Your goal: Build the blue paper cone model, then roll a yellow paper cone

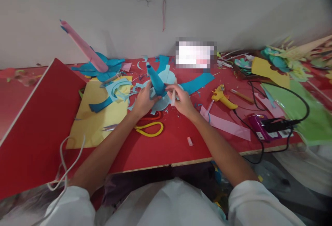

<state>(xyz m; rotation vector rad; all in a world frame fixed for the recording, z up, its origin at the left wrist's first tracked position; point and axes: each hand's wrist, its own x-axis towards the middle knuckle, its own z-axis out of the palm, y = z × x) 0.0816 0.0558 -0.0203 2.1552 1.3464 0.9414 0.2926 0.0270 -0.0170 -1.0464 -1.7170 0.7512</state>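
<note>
A blue paper cone (155, 79) stands tilted on a light-blue paper piece (168, 76) with rounded lobes and tabs. My left hand (144, 101) is closed around the cone's lower left side, near its base. On the other side, my right hand (183, 101) pinches a small whitish strip (173, 98), its fingertips close to the cone's foot. Whether those fingertips touch the cone I cannot tell. A darker blue paper strip (198, 83) reaches out to the right behind my right hand. Scissors with yellow handles (150, 129) lie below my left wrist.
A yellow glue gun (224, 97) and a purple power socket box (264, 127) with black cables lie right. A pink paper tube (85, 48) on blue paper stands back left. Yellow sheets (90, 129) and a raised red board (38, 129) are left; a pixelated rectangle (194, 55) is behind.
</note>
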